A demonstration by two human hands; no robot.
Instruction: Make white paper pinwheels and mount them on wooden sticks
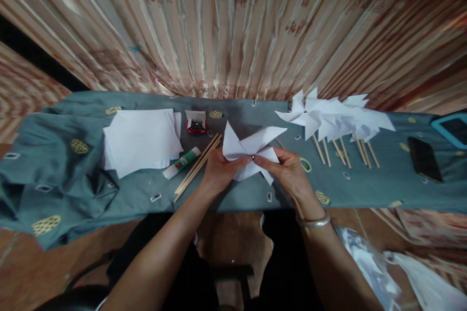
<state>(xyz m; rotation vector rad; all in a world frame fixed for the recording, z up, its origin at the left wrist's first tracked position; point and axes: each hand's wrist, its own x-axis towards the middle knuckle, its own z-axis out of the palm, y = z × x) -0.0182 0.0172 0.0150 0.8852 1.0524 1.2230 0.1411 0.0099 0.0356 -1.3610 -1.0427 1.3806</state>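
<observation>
Over the bench (237,194) my left hand (219,170) and right hand (288,170) pinch the pinwheel (251,148) at its pinned centre, fingers clamped there, since the light, flimsy paper would likely crease elsewhere.

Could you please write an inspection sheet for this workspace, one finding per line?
Surface: table cloth, grey-green, wrinkled at left.
Job's things: white paper pinwheel, pin at centre.
Clutter: paper stack, glue stick, wooden sticks, pin box, finished pinwheels, phone.
Fingers: left hand and right hand both pinch the pinwheel.
Cables: nothing seen.
Surroundings: striped curtain behind; plastic bag on floor.
</observation>
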